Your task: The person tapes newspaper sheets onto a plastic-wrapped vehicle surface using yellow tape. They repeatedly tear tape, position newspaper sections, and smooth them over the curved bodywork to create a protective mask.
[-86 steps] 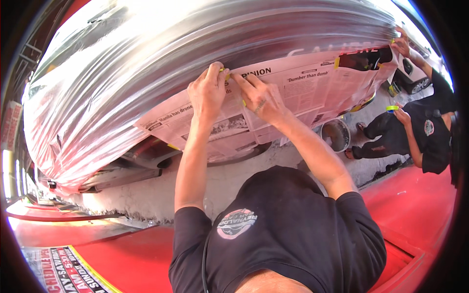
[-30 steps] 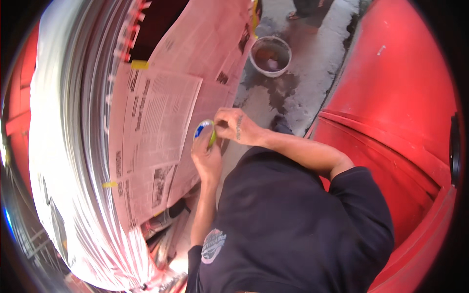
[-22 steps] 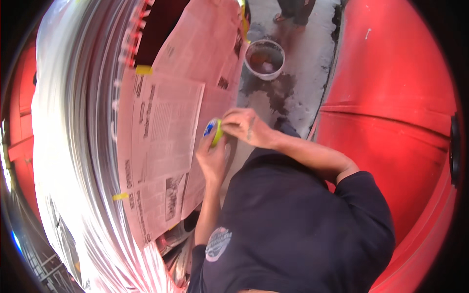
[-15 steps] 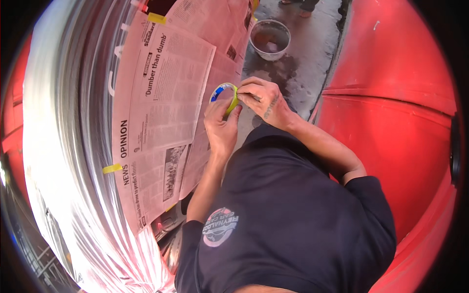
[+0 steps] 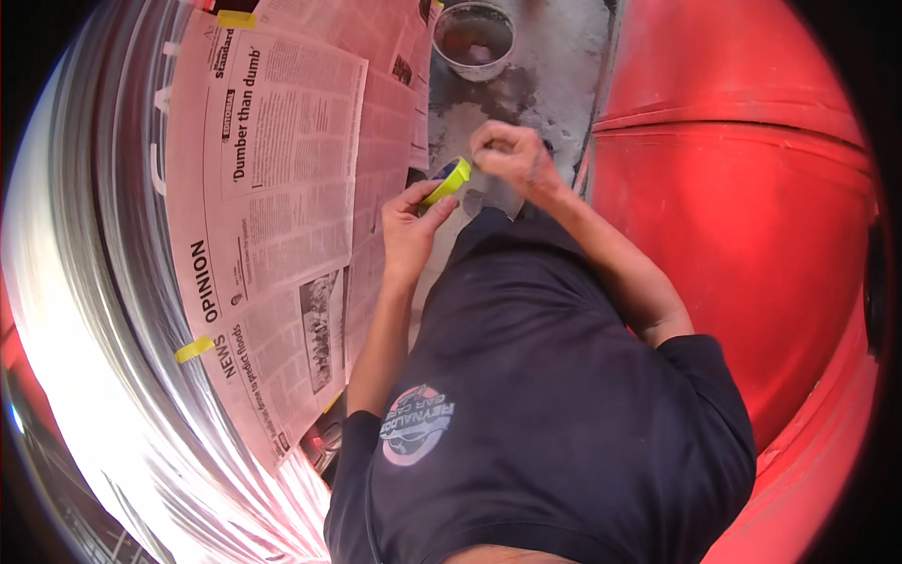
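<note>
My left hand [image 5: 411, 228] grips a roll of bright yellow masking tape [image 5: 445, 185], thumb on the near side and fingers on the far side. Just right of the roll is my right hand [image 5: 519, 162], its fingers curled into a pinch close to the roll's edge. Whatever lies between those fingertips is too small to make out. Left of both hands, sheets of newspaper [image 5: 291, 202] cover a surface. One short yellow tape strip [image 5: 195, 350] holds the paper's left edge, and another tape strip [image 5: 237, 19] is at its far end.
Shiny clear plastic sheeting [image 5: 113, 376] spreads along the left, beside the newspaper. On the wet grey floor ahead stands a round bucket [image 5: 474, 70] with liquid in it. A large red painted panel [image 5: 705, 226] rises close on my right, crossed by a seam.
My right hand has lifted slightly away from the roll, which has turned so its yellow outer face shows. The view has shifted, moving newspaper and bucket toward the upper left.
</note>
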### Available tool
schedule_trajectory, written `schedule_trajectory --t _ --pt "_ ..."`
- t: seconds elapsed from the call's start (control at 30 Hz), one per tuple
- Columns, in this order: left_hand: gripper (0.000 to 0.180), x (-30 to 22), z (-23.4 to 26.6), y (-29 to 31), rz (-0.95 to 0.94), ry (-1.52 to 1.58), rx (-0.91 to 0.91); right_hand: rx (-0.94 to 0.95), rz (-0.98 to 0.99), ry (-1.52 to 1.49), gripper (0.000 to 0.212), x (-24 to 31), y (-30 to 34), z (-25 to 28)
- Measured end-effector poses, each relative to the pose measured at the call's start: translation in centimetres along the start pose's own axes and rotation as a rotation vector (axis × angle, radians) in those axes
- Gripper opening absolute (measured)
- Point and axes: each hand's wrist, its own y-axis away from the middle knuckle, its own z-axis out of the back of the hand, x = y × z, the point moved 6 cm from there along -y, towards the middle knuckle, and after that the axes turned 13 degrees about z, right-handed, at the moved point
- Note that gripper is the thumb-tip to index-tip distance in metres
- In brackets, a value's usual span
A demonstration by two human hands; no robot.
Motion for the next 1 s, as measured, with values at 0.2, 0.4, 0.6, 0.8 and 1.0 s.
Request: schedule_trajectory --t 0.2,0.4,0.6,0.8,1.0 --pt "0.029 -1.6 -0.1 -1.5 -0.045 0.350 0.099 0.370 -0.032 -0.184 0.029 0.8 -1.2 0.5" --pt "0.023 -5.5 -3.8 -3.2 -0.306 -0.082 -0.270 0.214 0.135 0.049 0.024 2.7 -3.8 2.5" --pt "0.005 -6.7 -5.2 -4.4 -0.426 -0.411 -0.468 0.095 0.230 0.204 0.024 2.3 -3.9 3.4" --pt "0.006 -5.9 -7.2 -5.8 -0.485 -0.463 -0.463 -0.087 -0.105 0.148 0.026 -6.3 -4.3 7.7" --pt "0.006 -7.0 -6.3 -6.8 -0.389 -0.605 -0.419 0.021 -0.383 -0.168 0.033 -3.6 -3.1 7.9"
